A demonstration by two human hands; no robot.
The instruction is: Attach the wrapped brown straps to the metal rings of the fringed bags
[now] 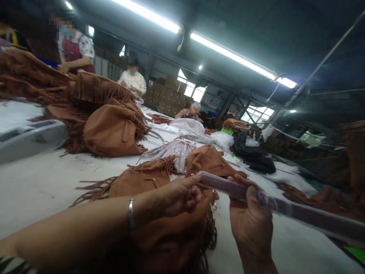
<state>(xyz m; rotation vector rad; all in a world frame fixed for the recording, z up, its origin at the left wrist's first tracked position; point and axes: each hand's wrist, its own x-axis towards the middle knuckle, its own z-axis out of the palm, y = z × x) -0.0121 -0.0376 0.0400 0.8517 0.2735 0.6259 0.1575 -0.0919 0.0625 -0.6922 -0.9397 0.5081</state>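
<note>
A long, flat brown strip in clear plastic wrap (pixel 302 215), which looks like a bag strap, runs from the middle off the right edge. My right hand (pixel 251 217) is closed around it, thumb on top. At its near-left end, my left hand (pixel 181 194) pinches the tip with curled fingers; a silver bracelet (pixel 131 213) circles that wrist. Beneath my hands lies a brown fringed bag (pixel 173 236), partly hidden by my left arm. Another fringed bag (pixel 134 179) is just beyond my left forearm, and a third brown bag (pixel 208 160) sits behind my hands.
A larger brown bag (pixel 111 131) and a heap of fringed pieces (pixel 34 76) occupy the left of the white table (pixel 37 182). A grey plastic object (pixel 34 135) stands at the left edge. Plastic-wrapped straps (pixel 171 148) and a black bag (pixel 253 152) lie farther back. Several people work beyond.
</note>
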